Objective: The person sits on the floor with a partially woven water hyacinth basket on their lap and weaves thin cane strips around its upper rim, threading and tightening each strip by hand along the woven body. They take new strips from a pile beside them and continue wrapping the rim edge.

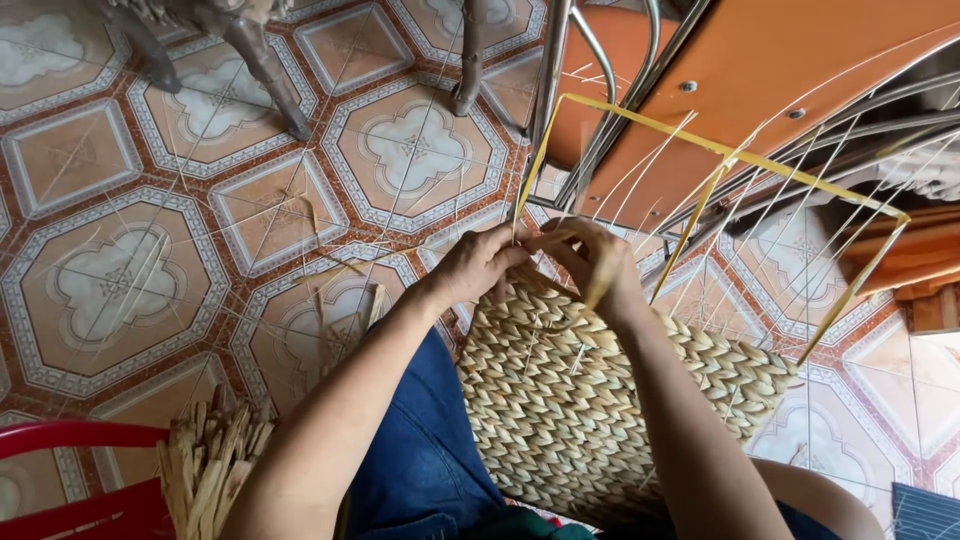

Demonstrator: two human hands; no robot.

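basket on person's lap | both hands at basket's top edge, left hand left of right hand | wire frame above basket | fibre bundle left of basket, on floor | chair legs beyond basket

Two bare forearms rise from the lower edge of the frame and converge at centre. The left hand curls its fingers inward, thumb side up. The right hand, just beside it, pinches with bent fingers, knuckles toward the camera.
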